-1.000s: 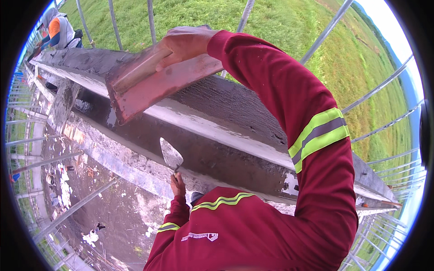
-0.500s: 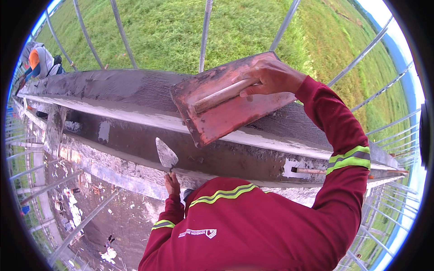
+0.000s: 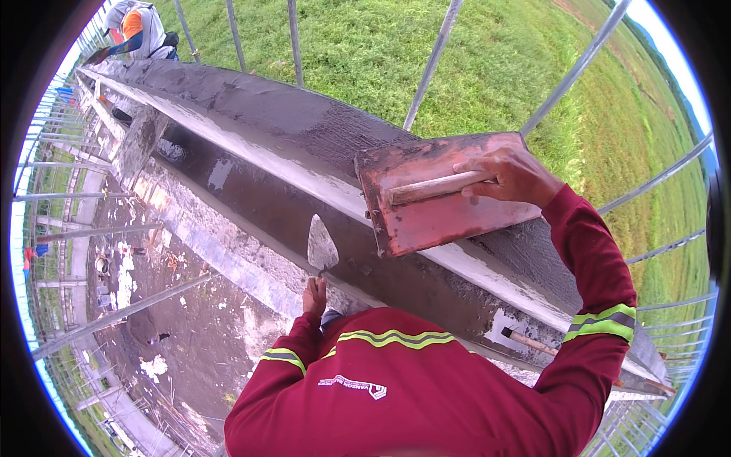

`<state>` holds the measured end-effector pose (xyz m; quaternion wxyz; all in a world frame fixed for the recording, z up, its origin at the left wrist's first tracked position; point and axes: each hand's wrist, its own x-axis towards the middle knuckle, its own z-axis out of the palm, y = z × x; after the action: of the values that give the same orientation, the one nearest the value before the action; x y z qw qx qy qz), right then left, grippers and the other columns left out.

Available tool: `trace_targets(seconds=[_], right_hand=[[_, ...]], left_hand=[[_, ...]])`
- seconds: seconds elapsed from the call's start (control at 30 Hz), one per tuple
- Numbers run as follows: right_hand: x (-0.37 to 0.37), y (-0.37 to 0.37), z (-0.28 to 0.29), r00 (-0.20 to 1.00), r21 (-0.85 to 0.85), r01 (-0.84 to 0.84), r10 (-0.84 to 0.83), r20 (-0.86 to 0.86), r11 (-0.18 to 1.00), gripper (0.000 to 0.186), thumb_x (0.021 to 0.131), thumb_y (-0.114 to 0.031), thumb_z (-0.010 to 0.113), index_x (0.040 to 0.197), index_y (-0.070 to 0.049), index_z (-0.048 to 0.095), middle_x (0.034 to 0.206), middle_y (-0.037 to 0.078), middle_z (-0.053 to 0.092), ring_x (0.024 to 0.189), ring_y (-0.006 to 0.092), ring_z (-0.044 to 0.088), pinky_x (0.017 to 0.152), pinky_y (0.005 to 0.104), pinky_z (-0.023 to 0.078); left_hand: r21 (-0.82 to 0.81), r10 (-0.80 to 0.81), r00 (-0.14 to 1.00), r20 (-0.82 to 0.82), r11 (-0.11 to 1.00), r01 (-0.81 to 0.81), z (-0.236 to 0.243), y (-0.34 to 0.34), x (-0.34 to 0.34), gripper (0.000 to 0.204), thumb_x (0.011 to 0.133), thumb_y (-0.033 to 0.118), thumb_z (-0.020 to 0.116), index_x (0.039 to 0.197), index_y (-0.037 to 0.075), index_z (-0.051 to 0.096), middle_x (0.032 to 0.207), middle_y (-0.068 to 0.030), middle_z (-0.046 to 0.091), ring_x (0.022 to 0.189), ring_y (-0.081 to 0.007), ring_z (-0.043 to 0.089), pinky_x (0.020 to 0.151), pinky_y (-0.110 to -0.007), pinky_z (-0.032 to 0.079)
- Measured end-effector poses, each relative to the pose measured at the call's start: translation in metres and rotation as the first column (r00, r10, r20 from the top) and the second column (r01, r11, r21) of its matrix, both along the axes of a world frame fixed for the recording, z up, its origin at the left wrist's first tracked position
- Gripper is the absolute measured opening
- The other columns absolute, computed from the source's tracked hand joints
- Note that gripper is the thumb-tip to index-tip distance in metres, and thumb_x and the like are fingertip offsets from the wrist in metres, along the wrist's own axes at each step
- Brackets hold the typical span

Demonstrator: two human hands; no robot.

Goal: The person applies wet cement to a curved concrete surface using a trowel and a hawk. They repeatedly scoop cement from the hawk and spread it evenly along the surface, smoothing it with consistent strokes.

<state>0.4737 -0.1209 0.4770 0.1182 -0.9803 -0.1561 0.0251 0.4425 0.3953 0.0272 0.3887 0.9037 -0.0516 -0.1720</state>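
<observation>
**Float and trowel on a wet concrete ledge**

Right hand (image 3: 512, 177), upper right of centre, has its fingers wrapped round the wooden handle (image 3: 430, 188) of a red float (image 3: 449, 206) lying flat on the grey concrete ledge (image 3: 304, 145). Left hand (image 3: 314, 297), at centre, is clenched on the grip of a pointed trowel (image 3: 320, 247), blade up against the ledge's dark face. Another worker (image 3: 137, 27) stands upper left; scaffold poles (image 3: 430, 65) cross green grass (image 3: 502, 76) behind.

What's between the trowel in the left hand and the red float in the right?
In the head view, only the wet grey concrete ledge lies between the trowel and the red float; nothing else.
</observation>
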Motion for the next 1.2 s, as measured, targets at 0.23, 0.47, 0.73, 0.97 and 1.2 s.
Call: trace_targets(seconds=[0.23, 0.47, 0.73, 0.97, 1.2], right_hand=[[0.055, 0.032, -0.008, 0.999, -0.013, -0.025, 0.025, 0.045, 1.000, 0.044, 0.087, -0.050, 0.074, 0.119, -0.020, 0.075, 0.066, 0.014, 0.061, 0.066, 0.0342, 0.064, 0.063, 0.0459, 0.046], [0.219, 0.118, -0.013, 0.997, 0.023, -0.071, 0.071, -0.006, 0.997, 0.050, 0.092, -0.057, 0.067, 0.116, -0.013, 0.072, 0.076, 0.016, 0.066, 0.076, 0.0356, 0.068, 0.070, 0.0474, 0.051], [0.255, 0.133, -0.020, 0.996, 0.151, -0.091, 0.092, -0.002, 0.984, 0.058, 0.089, -0.059, 0.070, 0.119, -0.010, 0.073, 0.071, 0.016, 0.065, 0.069, 0.0338, 0.066, 0.068, 0.0467, 0.051], [0.070, 0.051, 0.001, 0.998, 0.002, 0.053, -0.053, 0.025, 0.999, 0.048, 0.091, -0.053, 0.070, 0.122, -0.017, 0.072, 0.072, 0.014, 0.065, 0.069, 0.0318, 0.067, 0.064, 0.0438, 0.051], [0.047, 0.052, 0.000, 0.995, 0.005, 0.083, -0.083, 0.046, 0.997, 0.047, 0.089, -0.050, 0.074, 0.122, -0.016, 0.074, 0.066, 0.012, 0.059, 0.066, 0.0310, 0.061, 0.065, 0.0430, 0.047]], left_hand=[[-0.004, 0.033, 0.999, -0.005, 0.999, -0.033, 0.010, -0.002, 0.009, 0.042, 0.103, 0.044, 0.055, 0.108, 0.003, 0.051, 0.089, -0.0303, 0.066, 0.083, -0.0537, 0.062, 0.070, -0.060, 0.046], [-0.038, 0.129, 0.991, -0.030, 0.991, -0.130, 0.007, 0.014, 0.011, 0.039, 0.104, 0.041, 0.054, 0.111, 0.003, 0.051, 0.090, -0.0301, 0.065, 0.083, -0.0534, 0.062, 0.070, -0.059, 0.046], [-0.096, 0.150, 0.988, -0.034, 0.984, -0.152, 0.001, 0.016, 0.014, 0.040, 0.104, 0.041, 0.054, 0.103, 0.002, 0.052, 0.090, -0.0303, 0.064, 0.084, -0.0521, 0.061, 0.072, -0.056, 0.046], [-0.072, 0.105, 0.994, -0.002, 0.992, -0.105, -0.001, 0.012, 0.009, 0.041, 0.103, 0.042, 0.055, 0.106, 0.001, 0.054, 0.082, -0.0263, 0.062, 0.076, -0.0447, 0.060, 0.069, -0.052, 0.046], [-0.094, 0.120, 0.993, -0.005, 0.988, -0.120, -0.003, 0.009, 0.008, 0.038, 0.104, 0.040, 0.055, 0.098, 0.003, 0.052, 0.076, -0.0260, 0.059, 0.073, -0.0476, 0.059, 0.066, -0.053, 0.044]])
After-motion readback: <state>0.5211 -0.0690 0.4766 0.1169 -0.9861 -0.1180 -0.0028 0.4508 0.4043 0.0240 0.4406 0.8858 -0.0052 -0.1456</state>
